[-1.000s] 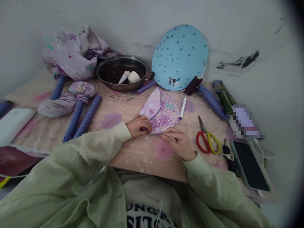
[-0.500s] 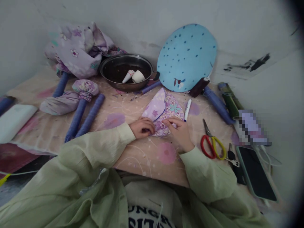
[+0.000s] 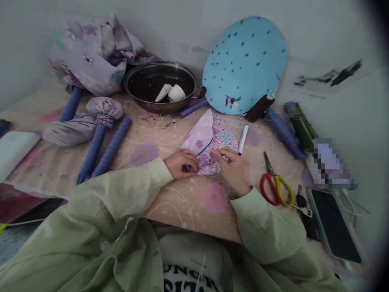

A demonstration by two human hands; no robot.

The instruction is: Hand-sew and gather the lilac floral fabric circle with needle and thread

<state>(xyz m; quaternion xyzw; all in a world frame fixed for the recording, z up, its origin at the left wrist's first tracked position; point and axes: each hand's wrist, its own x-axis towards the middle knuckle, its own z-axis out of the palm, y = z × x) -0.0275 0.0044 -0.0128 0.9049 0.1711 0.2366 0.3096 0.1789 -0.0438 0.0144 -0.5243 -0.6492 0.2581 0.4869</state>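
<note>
A round piece of purple floral fabric (image 3: 223, 136) with a dark blue line along its folded-over part lies on the table in front of me. My left hand (image 3: 182, 163) is closed on its lower left edge, fingers curled. Above the fabric's lower right part, my right hand (image 3: 232, 168) has thumb and forefinger pinched together; anything between them is too small to make out. Beside the fabric's right edge lies a white marker pen (image 3: 243, 139) with a dark blue tip.
Scissors (image 3: 275, 184) with red and yellow handles, keys (image 3: 302, 200) and a phone (image 3: 334, 225) lie at the right. A pan (image 3: 158, 106) holding two white thread cones (image 3: 176, 93) stands behind, beside a blue dotted disc (image 3: 243, 67). Wrapped blue sticks (image 3: 112, 146) lie at the left.
The camera view has shifted slightly, so the background things sit a little differently. Both hands keep nearly the same place and grip at the fabric.
</note>
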